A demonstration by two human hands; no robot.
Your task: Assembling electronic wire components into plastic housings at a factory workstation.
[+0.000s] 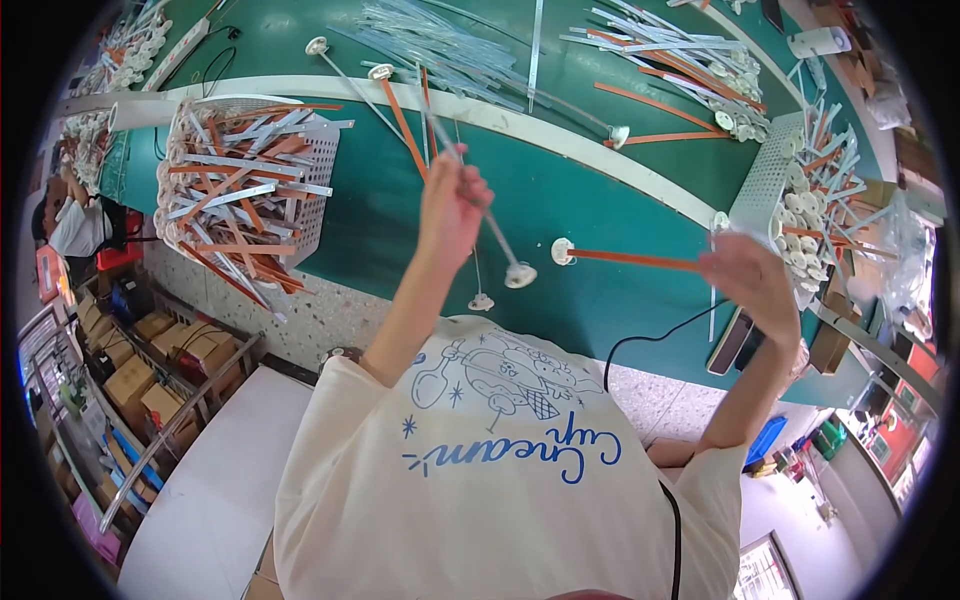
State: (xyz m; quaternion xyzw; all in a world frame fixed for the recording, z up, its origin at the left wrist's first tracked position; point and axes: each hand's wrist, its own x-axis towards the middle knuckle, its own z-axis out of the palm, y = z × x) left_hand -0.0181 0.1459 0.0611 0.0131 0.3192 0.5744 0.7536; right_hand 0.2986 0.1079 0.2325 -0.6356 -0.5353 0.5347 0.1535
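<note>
My left hand (pixel 455 205) is closed around a grey strip (pixel 497 238) with a round white end piece (pixel 520 275) hanging toward me. A second, thinner strip with a white end (pixel 481 301) hangs just beside it. On the right, the fingers of my right hand (pixel 752 285) are closed at the plain end of an orange strip (pixel 630 259). That strip's round white end piece (pixel 562 251) points left, over the green table. Close behind the right hand is another white end piece (pixel 720 222); its pale strip is partly hidden by the hand.
A white perforated basket (pixel 312 225) heaped with orange and grey strips stands left. Another perforated basket (pixel 768 160) stands right. Loose see-through strips (pixel 430 45) lie on the green table (pixel 370 235) beyond a white raised edge (pixel 600 165). A phone-like dark object (pixel 732 340) and black cable lie near right.
</note>
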